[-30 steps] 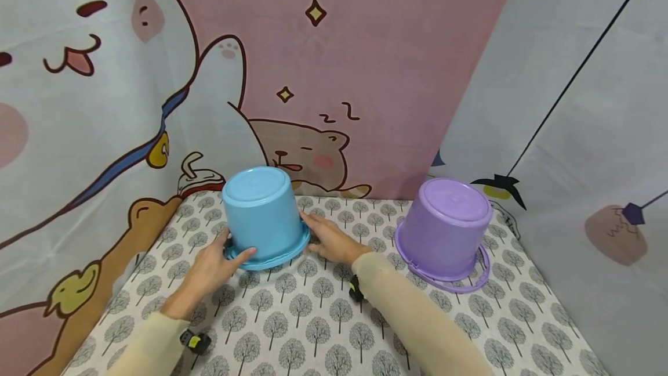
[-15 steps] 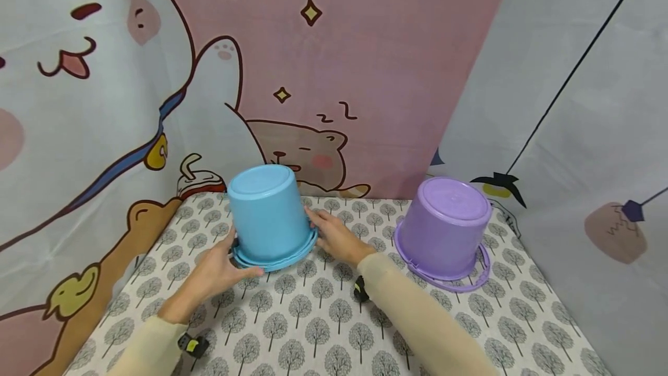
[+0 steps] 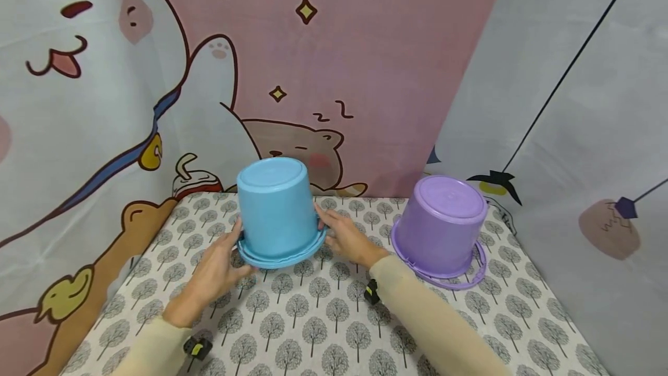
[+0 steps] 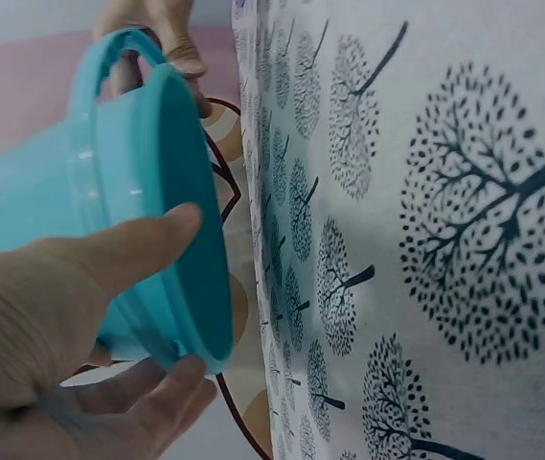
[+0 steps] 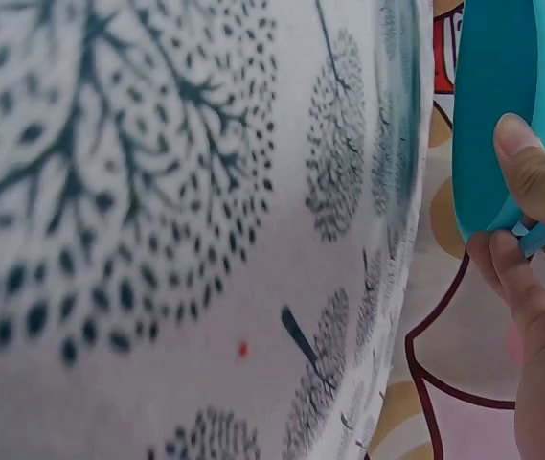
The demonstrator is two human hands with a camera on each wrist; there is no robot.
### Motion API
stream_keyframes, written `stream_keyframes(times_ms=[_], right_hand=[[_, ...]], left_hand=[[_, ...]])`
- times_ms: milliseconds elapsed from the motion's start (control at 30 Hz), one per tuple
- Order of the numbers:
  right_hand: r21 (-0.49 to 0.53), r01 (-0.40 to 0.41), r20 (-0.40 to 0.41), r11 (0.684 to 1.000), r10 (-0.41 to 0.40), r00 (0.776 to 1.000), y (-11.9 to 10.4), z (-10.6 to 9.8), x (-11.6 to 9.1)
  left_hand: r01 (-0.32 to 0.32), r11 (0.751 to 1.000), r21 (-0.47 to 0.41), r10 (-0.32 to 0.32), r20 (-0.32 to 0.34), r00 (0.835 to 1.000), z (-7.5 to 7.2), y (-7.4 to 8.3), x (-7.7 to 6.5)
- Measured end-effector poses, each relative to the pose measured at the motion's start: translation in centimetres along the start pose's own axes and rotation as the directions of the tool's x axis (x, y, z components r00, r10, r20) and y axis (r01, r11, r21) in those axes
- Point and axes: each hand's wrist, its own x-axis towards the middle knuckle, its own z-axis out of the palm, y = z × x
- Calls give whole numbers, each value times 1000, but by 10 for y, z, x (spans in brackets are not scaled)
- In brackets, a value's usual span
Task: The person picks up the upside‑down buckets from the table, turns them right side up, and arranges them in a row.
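Observation:
A light blue bucket is held upside down, its mouth just off the cloth in both wrist views. My left hand grips its rim on the left side; in the left wrist view the thumb lies over the rim and the fingers curl beneath. On the opposite side, my right hand pinches the rim, with thumb and fingers around it near the handle joint. The bucket's handle hangs along the rim. Some fingertips are hidden behind the bucket in the head view.
To the right, a purple bucket stands upside down with its handle resting on the tree-print tablecloth. Behind the table hangs a printed cartoon curtain, which also runs along both sides.
Both hands have shifted the blue bucket right and raised it slightly off the cloth. The left thumb has slid lower on the rim. The purple bucket stays in place.

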Motion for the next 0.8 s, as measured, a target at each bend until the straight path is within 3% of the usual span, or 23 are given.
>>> stream_keyframes(times_ms=[133, 233, 467, 800], right_hand=[[6, 7, -29, 1000, -6, 1000, -1, -10, -5], [16, 2, -45, 1000, -2, 999, -3, -17, -9], [19, -3, -107, 1000, 5, 994, -7, -32, -19], [41, 66, -234, 997, -54, 971, -17, -48, -30]], left_hand=[[-37, 999, -7, 36, -93, 995, 1, 5, 2], [-91, 996, 4, 90, -167, 982, 2, 8, 2], [-216, 975, 57, 223, -306, 926, 4, 14, 7], [-305, 951, 38, 292, -425, 857, 5, 21, 8]])
